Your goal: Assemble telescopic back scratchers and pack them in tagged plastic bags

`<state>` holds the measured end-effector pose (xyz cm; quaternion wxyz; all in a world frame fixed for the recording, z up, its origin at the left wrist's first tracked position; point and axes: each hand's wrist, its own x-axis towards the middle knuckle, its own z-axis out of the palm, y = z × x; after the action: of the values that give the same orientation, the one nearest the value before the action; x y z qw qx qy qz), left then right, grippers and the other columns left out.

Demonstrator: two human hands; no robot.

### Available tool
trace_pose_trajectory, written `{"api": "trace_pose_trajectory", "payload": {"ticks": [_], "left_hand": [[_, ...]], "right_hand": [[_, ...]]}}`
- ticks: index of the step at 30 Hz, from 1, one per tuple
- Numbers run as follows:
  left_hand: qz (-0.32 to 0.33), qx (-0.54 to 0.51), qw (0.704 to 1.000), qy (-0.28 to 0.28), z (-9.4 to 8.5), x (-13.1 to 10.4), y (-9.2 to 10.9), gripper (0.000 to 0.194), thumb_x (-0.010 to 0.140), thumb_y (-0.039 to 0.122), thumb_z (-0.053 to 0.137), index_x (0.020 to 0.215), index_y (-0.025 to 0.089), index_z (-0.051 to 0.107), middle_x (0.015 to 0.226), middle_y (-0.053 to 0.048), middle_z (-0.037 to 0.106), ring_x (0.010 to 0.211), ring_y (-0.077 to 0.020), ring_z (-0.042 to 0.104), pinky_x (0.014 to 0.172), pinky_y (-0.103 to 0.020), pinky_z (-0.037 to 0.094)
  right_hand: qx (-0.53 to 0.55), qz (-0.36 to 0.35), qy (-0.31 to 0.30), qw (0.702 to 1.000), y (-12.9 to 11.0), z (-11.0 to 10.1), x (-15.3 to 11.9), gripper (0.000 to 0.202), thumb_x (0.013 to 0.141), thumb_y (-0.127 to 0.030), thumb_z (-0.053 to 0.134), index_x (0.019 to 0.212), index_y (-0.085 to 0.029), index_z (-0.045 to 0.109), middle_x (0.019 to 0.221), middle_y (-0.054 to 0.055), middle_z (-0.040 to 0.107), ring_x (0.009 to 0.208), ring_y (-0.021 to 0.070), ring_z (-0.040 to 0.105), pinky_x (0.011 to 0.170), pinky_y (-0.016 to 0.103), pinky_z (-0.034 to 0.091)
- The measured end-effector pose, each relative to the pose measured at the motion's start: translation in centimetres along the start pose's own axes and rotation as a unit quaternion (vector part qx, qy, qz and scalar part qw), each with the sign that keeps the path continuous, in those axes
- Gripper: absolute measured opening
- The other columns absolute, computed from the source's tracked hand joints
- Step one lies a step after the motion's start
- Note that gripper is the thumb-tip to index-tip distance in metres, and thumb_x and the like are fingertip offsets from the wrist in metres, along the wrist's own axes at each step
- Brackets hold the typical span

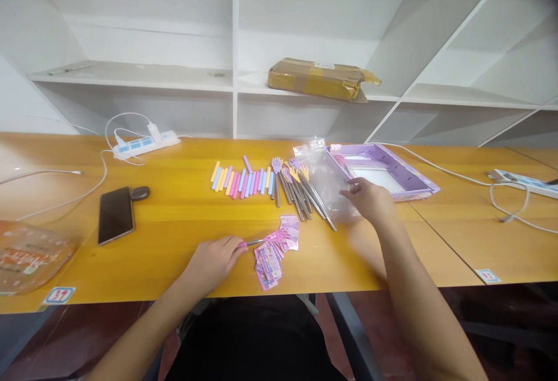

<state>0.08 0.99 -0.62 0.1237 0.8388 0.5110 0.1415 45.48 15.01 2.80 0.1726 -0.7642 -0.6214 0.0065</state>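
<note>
My left hand (218, 262) is closed on the handle end of a pink hand-shaped scratcher (276, 237), whose head lies over a fanned pile of small printed cards (268, 262). My right hand (368, 195) is over the clear plastic bags (326, 178), beside the purple box (410, 178); its fingers are bent, and whether they grip anything is unclear. Between the hands lie several scratchers with metal rods (300, 189) and purple or yellow heads. A row of pink, blue, yellow and purple sticks (244, 182) lies to their left.
A phone (115, 215) and a dark mouse-like object (140, 193) lie on the left. Power strips (146, 144) with cables sit at both sides. An orange bag (32, 256) is at the left edge. A taped carton (320, 78) rests on the shelf.
</note>
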Motion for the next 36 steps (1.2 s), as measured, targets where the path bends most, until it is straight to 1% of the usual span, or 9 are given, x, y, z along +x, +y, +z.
{"api": "trace_pose_trajectory", "payload": {"ticks": [7,12,16,20,23,26,29,33,36], "left_hand": [[-0.055,-0.020,0.998,-0.027,-0.6,0.1,0.6,0.027,0.115,0.040,0.046,0.120,0.025,0.068,0.117,-0.005,0.084,0.101,-0.0267,0.082,0.078,-0.031,0.055],[-0.086,-0.055,0.995,-0.023,-1.1,0.2,0.7,0.035,0.115,0.039,0.045,0.142,0.027,0.064,0.124,-0.008,0.083,0.105,-0.0278,0.081,0.085,-0.034,0.058],[-0.034,-0.136,0.990,-0.013,-2.5,-0.5,1.3,0.045,0.116,0.034,0.034,0.148,0.032,0.065,0.128,-0.007,0.076,0.111,-0.0231,0.075,0.097,-0.034,0.057],[-0.018,-0.257,0.965,-0.055,-3.8,-1.4,2.9,0.038,0.114,0.048,0.048,0.137,0.032,0.073,0.128,-0.007,0.070,0.120,-0.0252,0.069,0.108,-0.038,0.053],[-0.013,-0.384,0.922,-0.050,-3.2,-1.6,4.1,0.044,0.108,0.057,0.059,0.138,0.027,0.072,0.126,-0.008,0.073,0.115,-0.0269,0.069,0.106,-0.040,0.054],[-0.043,-0.436,0.899,0.022,-1.8,-1.3,4.8,0.039,0.107,0.056,0.061,0.110,0.022,0.080,0.105,-0.008,0.077,0.105,-0.0264,0.070,0.101,-0.039,0.055],[-0.054,-0.441,0.895,0.045,-0.7,-0.9,5.0,0.040,0.106,0.052,0.062,0.092,0.021,0.082,0.093,-0.007,0.078,0.099,-0.0256,0.069,0.100,-0.039,0.055],[-0.054,-0.475,0.878,-0.020,-0.3,-0.8,5.0,0.034,0.103,0.050,0.068,0.106,0.020,0.082,0.113,-0.008,0.080,0.103,-0.0248,0.071,0.100,-0.038,0.057],[-0.045,-0.463,0.883,-0.056,-0.2,-1.0,5.1,0.034,0.102,0.051,0.069,0.109,0.021,0.083,0.121,-0.009,0.078,0.111,-0.0268,0.071,0.103,-0.040,0.057]], "right_hand": [[0.176,-0.008,0.156,0.972,-0.1,-2.4,-2.5,0.025,0.094,-0.043,0.063,0.095,-0.021,0.075,0.094,0.009,0.078,0.078,0.0234,0.068,0.081,0.039,0.050],[0.356,0.048,0.229,0.905,-2.5,-4.0,-6.1,0.031,0.094,-0.053,0.073,0.098,-0.023,0.070,0.071,0.001,0.066,0.059,0.0165,0.059,0.063,0.032,0.048],[0.516,-0.007,0.140,0.845,-6.2,-3.6,-10.6,0.040,0.089,-0.060,0.082,0.099,-0.023,0.068,0.067,-0.003,0.061,0.054,0.0127,0.054,0.052,0.026,0.045],[0.584,-0.054,-0.023,0.810,-11.4,-1.7,-16.4,0.035,0.098,-0.058,0.076,0.101,-0.024,0.067,0.069,-0.005,0.060,0.052,0.0114,0.055,0.051,0.024,0.048],[0.582,-0.128,-0.154,0.788,-14.5,-0.1,-20.0,0.033,0.102,-0.056,0.072,0.100,-0.023,0.066,0.072,-0.003,0.062,0.058,0.0130,0.059,0.055,0.026,0.051],[0.586,-0.194,-0.266,0.741,-15.9,1.4,-21.6,0.034,0.107,-0.057,0.064,0.099,-0.023,0.063,0.080,0.001,0.067,0.069,0.0165,0.066,0.065,0.029,0.056],[0.642,-0.152,-0.286,0.695,-16.1,2.8,-21.5,0.044,0.113,-0.063,0.045,0.108,-0.023,0.063,0.086,0.003,0.067,0.073,0.0180,0.066,0.068,0.032,0.058],[0.636,-0.116,-0.262,0.717,-16.2,3.3,-20.6,0.047,0.106,-0.066,0.059,0.128,-0.025,0.069,0.098,0.004,0.067,0.083,0.0191,0.065,0.071,0.031,0.057],[0.635,-0.115,-0.277,0.712,-16.4,2.9,-20.2,0.048,0.102,-0.064,0.067,0.132,-0.028,0.071,0.093,0.002,0.063,0.082,0.0183,0.062,0.071,0.030,0.055]]}}
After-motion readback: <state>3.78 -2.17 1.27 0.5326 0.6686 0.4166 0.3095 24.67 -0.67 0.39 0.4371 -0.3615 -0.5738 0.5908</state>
